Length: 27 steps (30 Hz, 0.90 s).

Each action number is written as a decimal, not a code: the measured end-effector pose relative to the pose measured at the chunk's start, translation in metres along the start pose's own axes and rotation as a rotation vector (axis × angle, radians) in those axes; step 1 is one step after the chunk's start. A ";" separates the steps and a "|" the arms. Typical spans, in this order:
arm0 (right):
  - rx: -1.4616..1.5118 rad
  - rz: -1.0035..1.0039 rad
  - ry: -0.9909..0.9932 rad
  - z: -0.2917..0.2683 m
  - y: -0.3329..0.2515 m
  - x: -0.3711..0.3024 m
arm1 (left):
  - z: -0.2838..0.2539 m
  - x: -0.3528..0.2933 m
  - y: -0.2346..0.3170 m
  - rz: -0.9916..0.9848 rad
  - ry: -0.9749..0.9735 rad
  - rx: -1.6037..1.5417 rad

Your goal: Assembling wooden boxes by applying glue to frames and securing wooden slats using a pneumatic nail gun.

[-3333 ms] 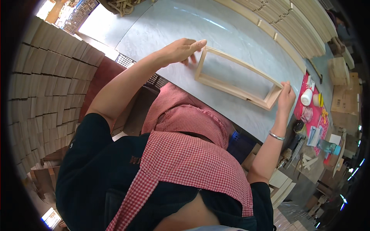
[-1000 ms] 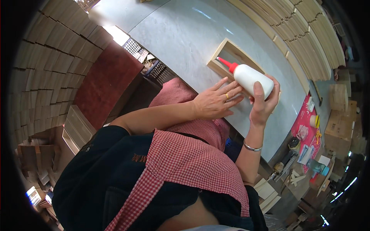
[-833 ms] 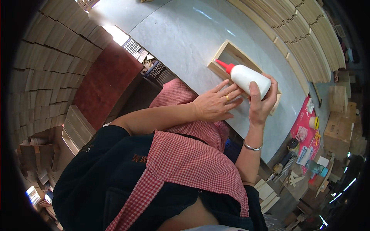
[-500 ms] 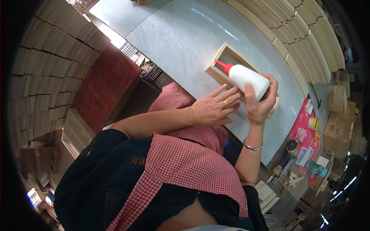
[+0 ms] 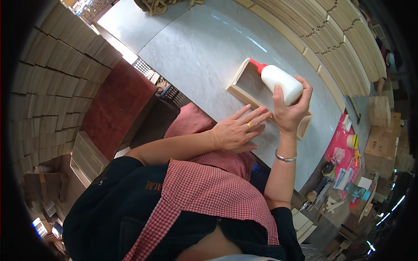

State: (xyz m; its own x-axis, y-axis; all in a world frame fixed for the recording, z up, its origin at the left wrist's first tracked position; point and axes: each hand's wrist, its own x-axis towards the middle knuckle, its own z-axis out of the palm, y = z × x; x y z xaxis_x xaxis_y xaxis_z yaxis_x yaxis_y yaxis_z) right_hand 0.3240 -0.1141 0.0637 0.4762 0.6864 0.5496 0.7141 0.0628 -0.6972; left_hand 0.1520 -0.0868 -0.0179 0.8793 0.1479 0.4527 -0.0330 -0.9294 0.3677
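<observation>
My right hand [image 5: 292,104] is wrapped round a white glue bottle [image 5: 281,82] with a red pointed nozzle. The bottle is tilted, its tip at the far left corner of a rectangular pale wood frame [image 5: 246,96] lying on the grey table. A whitish line shows along the frame's left end, below the nozzle. My left hand [image 5: 237,131], a gold ring on one finger, is stretched out palm down with fingertips by the frame's near side; whether they touch it I cannot tell. Bottle and right hand hide part of the frame.
Long stacked wood strips [image 5: 322,35] line the table's far right side. Bundled straps [image 5: 159,5] lie at the far end. Wood blocks [image 5: 48,87] are piled at left beside a red-brown board [image 5: 117,108]. Tools and a pink sheet [image 5: 337,143] are at right.
The nozzle has moved along the frame's left end to its far corner. The frame appears slightly lower and further left in view, and my left hand has shifted slightly left and nearer.
</observation>
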 end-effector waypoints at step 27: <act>-0.363 0.141 0.286 -0.139 0.032 -0.070 | -0.007 0.006 0.008 -0.041 -0.040 0.054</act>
State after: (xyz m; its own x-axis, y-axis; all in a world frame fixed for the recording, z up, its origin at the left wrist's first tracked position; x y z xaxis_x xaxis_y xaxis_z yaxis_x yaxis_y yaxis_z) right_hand 0.3844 -0.2611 0.0669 0.6670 0.4398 0.6014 0.7410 -0.3083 -0.5965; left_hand 0.1539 -0.0906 -0.0069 0.8976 0.1737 0.4052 0.0282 -0.9398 0.3404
